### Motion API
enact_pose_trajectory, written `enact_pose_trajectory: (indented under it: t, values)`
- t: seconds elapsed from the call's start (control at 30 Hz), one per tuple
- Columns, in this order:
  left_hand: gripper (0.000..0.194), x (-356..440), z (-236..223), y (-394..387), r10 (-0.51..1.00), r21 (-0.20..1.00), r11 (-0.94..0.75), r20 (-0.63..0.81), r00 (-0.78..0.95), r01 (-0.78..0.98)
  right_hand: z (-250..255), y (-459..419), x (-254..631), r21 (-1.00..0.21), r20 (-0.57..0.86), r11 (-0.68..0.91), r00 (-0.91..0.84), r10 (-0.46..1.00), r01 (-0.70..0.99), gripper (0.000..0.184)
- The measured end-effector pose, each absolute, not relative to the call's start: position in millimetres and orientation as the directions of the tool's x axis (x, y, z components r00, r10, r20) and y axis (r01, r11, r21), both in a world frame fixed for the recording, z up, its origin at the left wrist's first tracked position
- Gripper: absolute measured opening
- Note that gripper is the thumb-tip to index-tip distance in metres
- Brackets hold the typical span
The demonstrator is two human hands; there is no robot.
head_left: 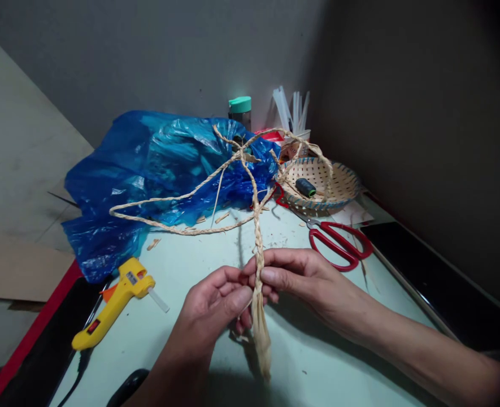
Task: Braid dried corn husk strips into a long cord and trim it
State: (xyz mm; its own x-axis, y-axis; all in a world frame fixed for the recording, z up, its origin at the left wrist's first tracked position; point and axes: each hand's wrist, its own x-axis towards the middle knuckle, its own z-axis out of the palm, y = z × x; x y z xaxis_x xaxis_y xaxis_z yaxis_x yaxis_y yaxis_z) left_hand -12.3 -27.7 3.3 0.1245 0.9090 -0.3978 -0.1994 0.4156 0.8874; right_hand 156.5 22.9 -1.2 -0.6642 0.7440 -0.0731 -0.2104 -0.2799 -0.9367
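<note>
A pale braided straw cord (256, 226) runs from my hands up over the table and loops left and right across a blue plastic bag (148, 169). My left hand (216, 308) pinches the cord's loose, unbraided end from the left. My right hand (294, 274) pinches the same cord from the right, thumb and fingers closed just above the loose strands (261, 333), which hang down toward the table edge.
A yellow glue gun (114, 302) lies at the left on the light green table (190, 265). Red scissors (338, 240) lie at the right, beside a woven basket (343, 186) holding a dark thread spool (305, 187). Glue sticks (292, 107) and a green-capped bottle (240, 110) stand behind.
</note>
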Motion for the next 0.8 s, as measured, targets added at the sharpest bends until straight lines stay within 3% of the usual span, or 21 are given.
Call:
enact_pose_trajectory:
  t: [0.33,0.63,0.8]
  values:
    - [0.022,-11,4,-30,0.909,0.891,0.417,-0.409,0.084,-0.179,0,22,158,-0.97,-0.045,-0.185,-0.634,0.772,-0.157,0.019]
    - [0.009,-1,8,-36,0.967,0.98,0.188,-0.173,-0.188,0.065,5,21,155,-0.983,-0.089,-0.169,-0.603,0.793,-0.077,0.016]
    - [0.009,3,12,-38,0.957,0.981,0.191,-0.194,-0.214,-0.037,3,17,152,-0.992,-0.101,-0.123,-0.595,0.797,0.003,0.02]
